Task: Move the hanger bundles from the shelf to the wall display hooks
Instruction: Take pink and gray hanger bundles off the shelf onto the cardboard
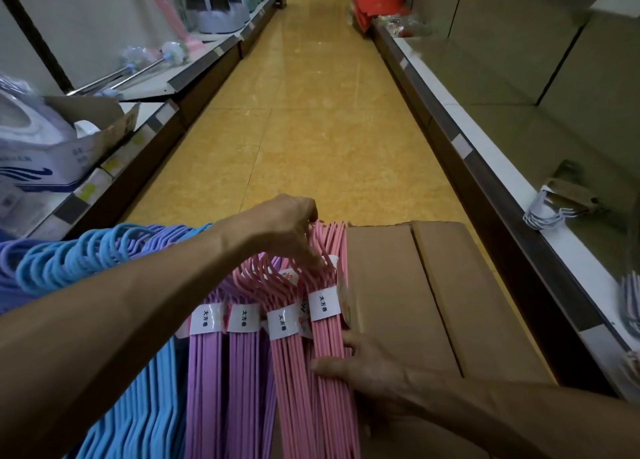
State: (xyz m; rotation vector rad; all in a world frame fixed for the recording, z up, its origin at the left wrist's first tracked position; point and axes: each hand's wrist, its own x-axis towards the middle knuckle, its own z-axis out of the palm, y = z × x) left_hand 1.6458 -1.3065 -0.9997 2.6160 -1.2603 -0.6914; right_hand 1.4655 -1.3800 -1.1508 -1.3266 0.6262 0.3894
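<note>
Bundles of plastic hangers lie side by side in front of me, each banded with a white label: blue bundles (pixel 145 406) at the left, purple bundles (pixel 221 382) in the middle, pink bundles (pixel 294 372) at the right. My left hand (pixel 280 230) reaches across and curls its fingers into the hooks of the rightmost pink bundle (pixel 332 337). My right hand (pixel 360 365) grips the same bundle lower down, thumb on top and fingers round its right side, against a cardboard box (pixel 415 302).
A yellow tiled aisle (pixel 322 112) runs ahead between two low shelves. The left shelf (pixel 156 119) carries boxes, brushes and appliances. On the right shelf (pixel 502 167) lie white wire hangers (pixel 550 212) and more hangers (pixel 630 302) near the edge.
</note>
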